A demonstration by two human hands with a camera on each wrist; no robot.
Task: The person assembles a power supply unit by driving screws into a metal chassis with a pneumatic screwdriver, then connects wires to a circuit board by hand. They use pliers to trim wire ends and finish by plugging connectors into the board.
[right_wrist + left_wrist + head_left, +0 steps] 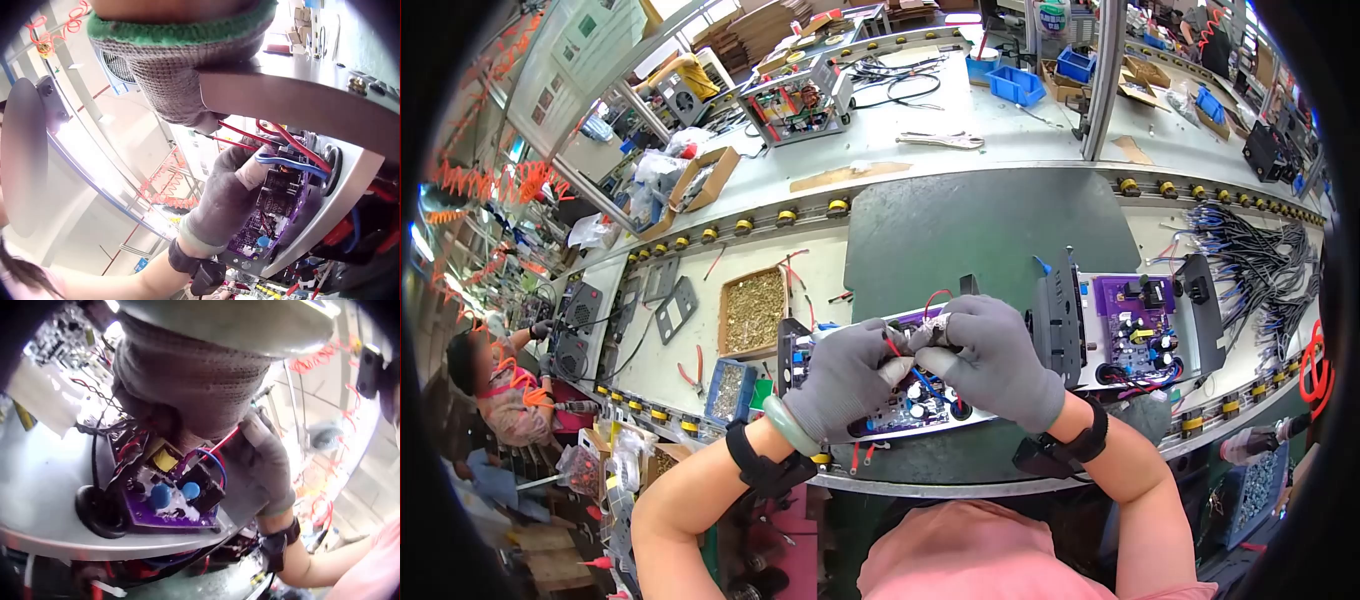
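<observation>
Both hands wear grey knit gloves and meet over an open metal chassis point(356, 172) that holds a purple circuit board point(169, 519). The left hand point(845, 372) pinches a thin red wire point(240, 132) between thumb and fingers. Close beside it, the right hand point(992, 355) grips the same red wiring with its fingertips; the wire's end is hidden in the gloves. A blue wire point(290, 161) and a thicker red one come through a black grommet point(331, 169) in the chassis wall. Blue round components point(160, 495) and a yellow-wrapped part point(165, 460) show on the board.
A second chassis with a purple board point(1135, 325) stands at the right, beside a heap of black cables point(1260, 265). Left lie a box of brass-coloured parts point(753, 285), a blue bin point(718, 385) and red-handled pliers point(692, 372). A dark mat point(990, 230) lies behind. Another person point(505, 385) works far left.
</observation>
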